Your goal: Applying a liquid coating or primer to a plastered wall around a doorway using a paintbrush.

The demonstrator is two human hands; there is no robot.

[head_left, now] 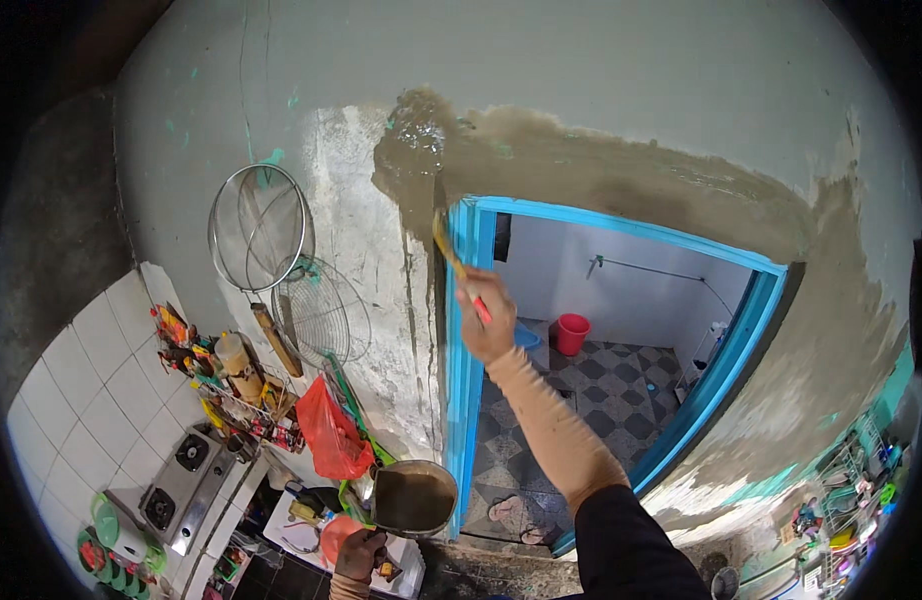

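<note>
So the right hand (486, 318) is up near the top left corner of the blue door frame (464, 330), fingers wrapped tight around a brush (449, 250) with a yellowish body and a red handle end. The brush pokes up and left out of that fist, its tip right by the wall (341, 190) just beside the frame, below a shiny wet patch (418, 140) of grey-brown plaster. Can't tell if the tip is really touching. The left hand (359, 553) is way lower and off to the left, near the bottom edge, closed up on what looks like the handle of a pan (414, 500), tho the fingers hide most of the grip. The pan sits just up and right of that hand, with murky brownish stuff in it, so it's well below the brush. A red plastic bag (331, 430) hangs just above and left of the pan, and two round strainers (261, 228) hang on the wall higher up. Through the doorway there's a red bucket (572, 335) on patterned tiles (606, 385).
</note>
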